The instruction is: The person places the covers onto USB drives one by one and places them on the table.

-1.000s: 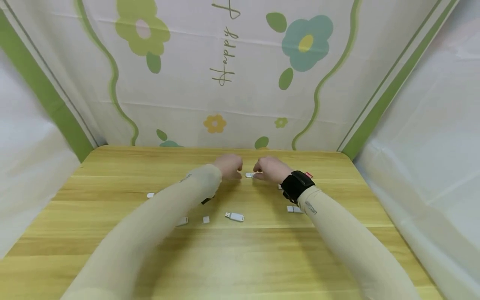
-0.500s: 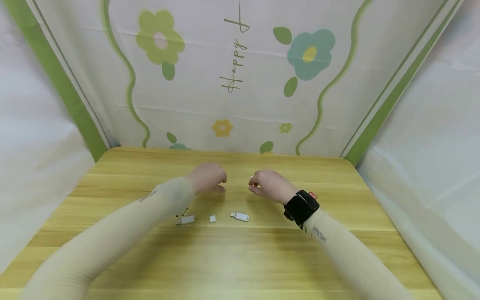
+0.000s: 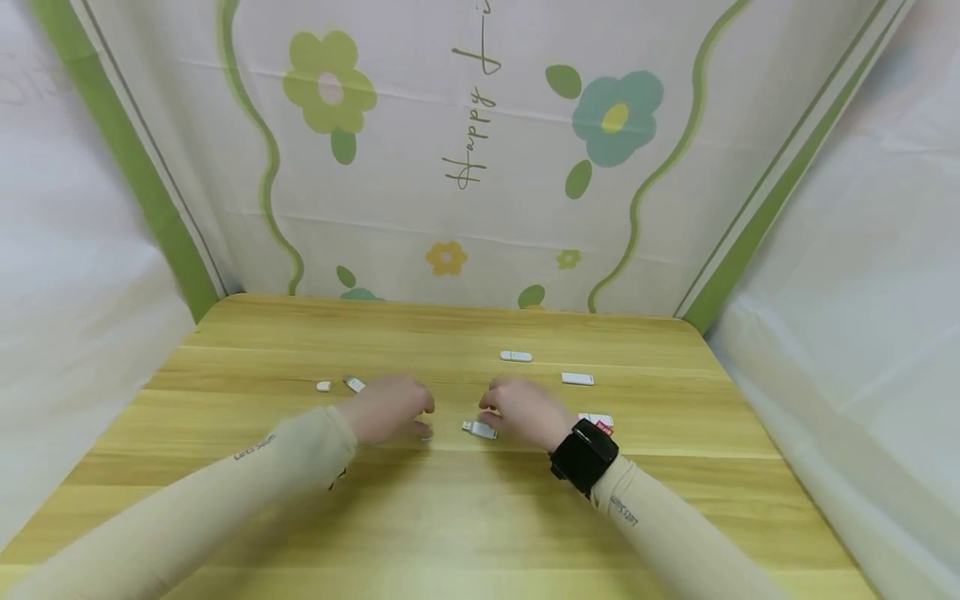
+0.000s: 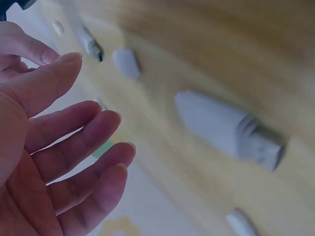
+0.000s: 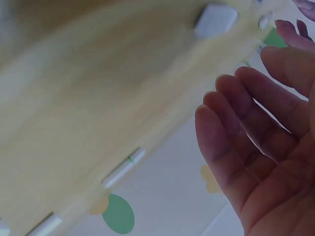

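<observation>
My left hand (image 3: pixel 388 408) hovers over the table with fingers loosely bent and nothing in them. Beneath it, a white USB stick with its metal plug bare (image 4: pixel 216 128) shows in the left wrist view; the hand hides it in the head view. A small white USB cap (image 4: pixel 126 63) lies just past the left fingertips, mostly covered in the head view. My right hand (image 3: pixel 525 410) is equally relaxed and holds nothing. Its fingertips are close to another uncapped USB stick (image 3: pixel 480 430), overlapping its right end in the head view.
Farther back lies a capped USB stick (image 3: pixel 516 356), with a white stick (image 3: pixel 577 378) to its right. Another (image 3: pixel 596 418) is partly behind the right wristband (image 3: pixel 585 457). At left are a loose cap (image 3: pixel 323 386) and a USB stick (image 3: pixel 354 383). A printed curtain (image 3: pixel 510 208) stands behind the table.
Both hands have drawn back toward me from the far part of the table, the left also moving leftward. The capped USB stick that the right hand was at now lies free. The head view has shifted slightly.
</observation>
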The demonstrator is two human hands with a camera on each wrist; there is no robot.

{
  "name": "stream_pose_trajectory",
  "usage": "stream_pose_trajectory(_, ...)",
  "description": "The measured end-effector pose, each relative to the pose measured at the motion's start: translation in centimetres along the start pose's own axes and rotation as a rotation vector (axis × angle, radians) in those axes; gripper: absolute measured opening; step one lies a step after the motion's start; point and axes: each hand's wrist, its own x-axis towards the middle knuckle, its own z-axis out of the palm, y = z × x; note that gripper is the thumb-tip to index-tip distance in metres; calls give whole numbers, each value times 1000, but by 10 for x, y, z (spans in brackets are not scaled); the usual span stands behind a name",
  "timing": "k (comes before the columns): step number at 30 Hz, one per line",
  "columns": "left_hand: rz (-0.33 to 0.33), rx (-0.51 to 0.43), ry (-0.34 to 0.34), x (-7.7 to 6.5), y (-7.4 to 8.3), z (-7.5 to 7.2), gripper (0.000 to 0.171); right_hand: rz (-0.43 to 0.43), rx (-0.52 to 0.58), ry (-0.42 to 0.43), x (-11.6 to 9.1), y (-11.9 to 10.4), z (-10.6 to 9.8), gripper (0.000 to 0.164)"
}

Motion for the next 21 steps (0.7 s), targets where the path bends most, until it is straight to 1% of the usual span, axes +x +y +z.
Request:
stream_pose_trajectory(4,11,-24,37,-5,-2,14,20,-6,-10,10,-2,-5,15,14)
stream_pose_trajectory(7,5,-27,58,-8,0,20,18,3,15,17,-2,-8,23,13)
stream_pose_trajectory(14,-30,13,101,-9,7,24,13,56,-4,17,-1,-11,30,11)
stream_pose_trajectory(17,-38,7,98,-9,9,25,11,66,-2,7,0,-13,29,10)
stream_pose_trajectory(21,-29,15,97,-8,11,27,8,60,-1,10,0,-16,28,9)
